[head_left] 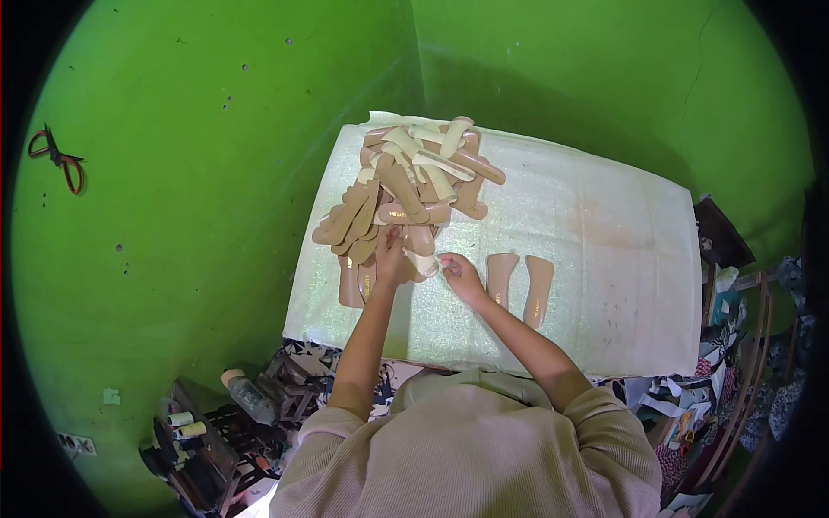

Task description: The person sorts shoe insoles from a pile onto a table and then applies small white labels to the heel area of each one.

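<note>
A loose pile of tan and cream shoe insoles (pixel 401 186) covers the table's far left part, some printed with gold lettering. At the pile's near edge, my left hand (pixel 390 255) has its fingers closed at an insole (pixel 420 241), partly hiding it. A whitish curled piece (pixel 421 264) lies between my two hands. Just right of it, my right hand (pixel 463 276) is closed with thumb and fingers drawn together; whatever is in the pinch is too small to make out. Two tan insoles, a left one (pixel 502 274) and a right one (pixel 539 289), lie side by side beyond my right wrist.
A whitish sheet covers the table (pixel 617 259), which stands against green walls. Scissors (pixel 60 160) hang on the left wall. A plastic bottle (pixel 250 395) and thread spools (pixel 188 428) are low on the left. Fabric scraps (pixel 678 397) and a wooden rack (pixel 734 380) crowd the right side.
</note>
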### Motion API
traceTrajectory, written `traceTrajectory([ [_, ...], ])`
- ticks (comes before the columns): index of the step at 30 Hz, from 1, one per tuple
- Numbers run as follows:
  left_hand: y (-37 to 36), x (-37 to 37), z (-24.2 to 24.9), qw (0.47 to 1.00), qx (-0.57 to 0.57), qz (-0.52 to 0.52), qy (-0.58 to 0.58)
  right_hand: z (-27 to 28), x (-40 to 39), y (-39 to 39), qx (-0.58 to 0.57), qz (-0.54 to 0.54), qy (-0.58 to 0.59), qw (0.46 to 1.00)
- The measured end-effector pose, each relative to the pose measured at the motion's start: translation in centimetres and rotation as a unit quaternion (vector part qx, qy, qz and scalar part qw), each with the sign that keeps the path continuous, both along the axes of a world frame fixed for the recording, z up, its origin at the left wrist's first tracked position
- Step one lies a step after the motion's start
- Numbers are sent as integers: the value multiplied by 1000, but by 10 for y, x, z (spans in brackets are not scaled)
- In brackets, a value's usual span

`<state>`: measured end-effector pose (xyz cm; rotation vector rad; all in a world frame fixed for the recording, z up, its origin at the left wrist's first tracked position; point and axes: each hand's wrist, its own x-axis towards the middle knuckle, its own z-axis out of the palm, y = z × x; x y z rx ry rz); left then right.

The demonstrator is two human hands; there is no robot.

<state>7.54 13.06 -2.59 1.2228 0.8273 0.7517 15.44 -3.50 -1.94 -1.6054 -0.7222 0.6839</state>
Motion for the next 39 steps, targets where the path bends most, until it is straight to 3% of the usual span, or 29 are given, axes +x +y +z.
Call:
traceTrajectory([
  [3,17,0,6,984,-163,-76,-4,6,10,17,-11,-1,106,994],
  [6,17,6,16,984,-163,-67,-5,19,21,33,-1,-42,236,971],
  [15,24,5,18,954,-284,-78,-66,30,49,55,-40,-47,261,963],
  [26,3,-3,26,954,-284,-35,-91,44,40,45,-32,-42,285,957],
  [30,-13,-10,19,946,-306,-16,-109,34,33,39,-9,-55,320,946],
  [35,-52,-18,45,940,-322,-16,-114,24,16,31,31,-121,379,917],
  [39,-79,-26,52,932,-337,-29,-126,24,6,30,0,-155,436,887],
])
